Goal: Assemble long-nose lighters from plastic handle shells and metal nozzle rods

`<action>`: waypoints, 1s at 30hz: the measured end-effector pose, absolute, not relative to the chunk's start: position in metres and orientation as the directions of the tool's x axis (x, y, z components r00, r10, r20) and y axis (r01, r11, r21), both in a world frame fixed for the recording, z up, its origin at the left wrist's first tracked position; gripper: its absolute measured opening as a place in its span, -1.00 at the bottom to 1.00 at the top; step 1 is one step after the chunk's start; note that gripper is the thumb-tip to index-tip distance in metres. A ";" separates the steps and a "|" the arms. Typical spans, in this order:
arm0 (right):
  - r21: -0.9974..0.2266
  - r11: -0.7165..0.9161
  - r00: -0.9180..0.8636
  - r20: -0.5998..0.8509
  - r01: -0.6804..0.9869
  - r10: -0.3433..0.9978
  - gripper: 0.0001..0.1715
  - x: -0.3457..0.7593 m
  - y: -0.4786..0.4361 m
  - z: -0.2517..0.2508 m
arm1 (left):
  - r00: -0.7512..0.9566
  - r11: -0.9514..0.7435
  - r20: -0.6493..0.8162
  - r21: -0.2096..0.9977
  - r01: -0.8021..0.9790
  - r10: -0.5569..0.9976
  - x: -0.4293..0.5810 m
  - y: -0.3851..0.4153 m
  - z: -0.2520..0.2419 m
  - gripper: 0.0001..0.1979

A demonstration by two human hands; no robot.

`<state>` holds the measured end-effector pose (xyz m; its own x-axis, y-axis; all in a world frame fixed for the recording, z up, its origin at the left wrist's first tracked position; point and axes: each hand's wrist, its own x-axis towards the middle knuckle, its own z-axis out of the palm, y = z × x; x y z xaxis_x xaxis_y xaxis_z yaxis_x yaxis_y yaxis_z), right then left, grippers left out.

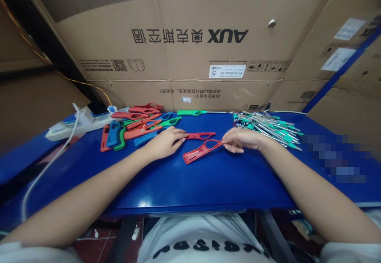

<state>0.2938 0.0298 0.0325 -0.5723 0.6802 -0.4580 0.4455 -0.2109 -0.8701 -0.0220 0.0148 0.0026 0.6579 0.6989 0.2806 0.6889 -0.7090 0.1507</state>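
My left hand is closed over the wide end of a red lighter casing half, whose narrow end points right along the table. Between the thumb and fingertips of my right hand is the narrow tip of a second red casing half. This one shows its hollow inner side and trigger loop, and its wide end points down-left toward me. Behind them lies a green lighter with a metal rod. The part of the first casing under my left palm is hidden.
Red, orange, blue and green lighter casings are piled at the left. A heap of metal rods with teal parts lies at the right. A white power strip with cables sits at the left edge. A cardboard wall stands behind the blue table.
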 end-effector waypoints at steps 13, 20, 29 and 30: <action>-0.349 -0.004 0.069 0.173 0.937 0.982 -0.84 0.335 0.042 0.057 | 0.784 -0.812 0.212 0.122 0.570 0.583 -0.007 -0.016 0.024 -0.62; -0.106 -0.272 0.279 0.069 0.957 0.958 -0.80 0.395 0.059 0.053 | 0.763 -0.794 0.220 0.141 0.591 0.608 -0.011 -0.009 0.023 -0.77; -0.063 -0.278 0.284 0.118 0.959 0.952 -0.66 0.382 0.057 0.047 | 0.722 -0.751 0.206 0.165 0.639 0.660 -0.018 -0.003 0.020 -0.79; -0.062 -0.279 0.285 0.128 0.958 0.950 -0.62 0.381 0.057 0.046 | 0.720 -0.747 0.200 0.171 0.642 0.665 -0.018 -0.002 0.020 -0.79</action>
<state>0.3806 0.0568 0.0462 0.2851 0.9499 0.1279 0.9582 -0.2792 -0.0625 -0.0183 -0.0021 0.0195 0.7199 0.6647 0.1997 0.6423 -0.7471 0.1712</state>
